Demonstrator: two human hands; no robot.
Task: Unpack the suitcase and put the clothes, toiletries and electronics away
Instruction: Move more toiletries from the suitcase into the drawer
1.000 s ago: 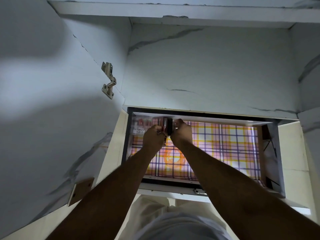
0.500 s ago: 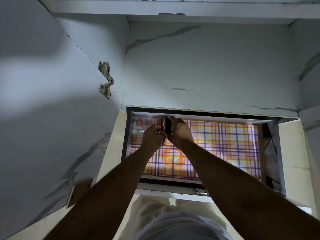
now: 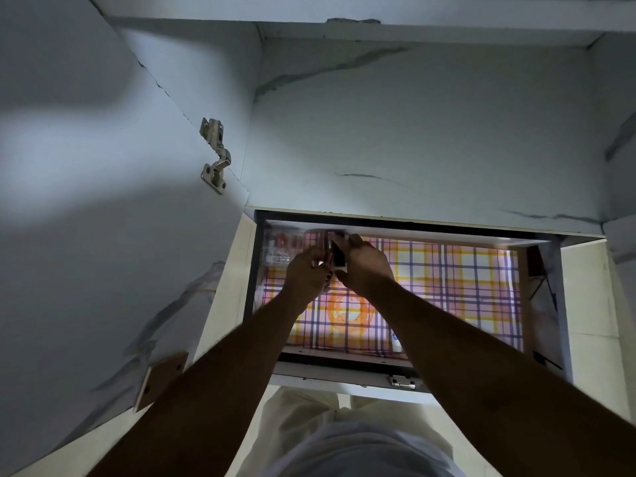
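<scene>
White marble-veined cabinet interior above an open drawer lined with plaid paper.

Left hand and right hand meet at the drawer's far-left corner, fingers curled around a small dark item, identity unclear, beside a clear packet.

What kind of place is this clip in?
Probably inside a home wardrobe or cupboard: a pulled-out drawer lined with plaid paper, a door hinge, and marble-pattern panels.

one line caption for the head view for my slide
Both hands hold a small dark item over a plaid-lined drawer.
</scene>
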